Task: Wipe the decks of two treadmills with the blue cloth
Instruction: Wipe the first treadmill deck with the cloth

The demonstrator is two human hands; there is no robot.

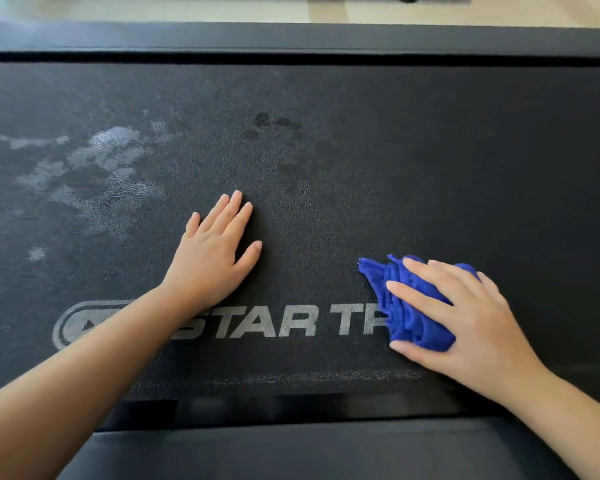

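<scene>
Grey letters "STAR T" stand on the treadmill belt (pixel 395 150) at six o'clock, the rest hidden under the blue cloth (pixel 407 320).

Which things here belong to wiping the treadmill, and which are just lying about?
In the job: blue cloth, right hand pressing it, left hand flat on the treadmill deck, pale patches on that deck.
Just there: printed logo, light floor beyond.
</scene>
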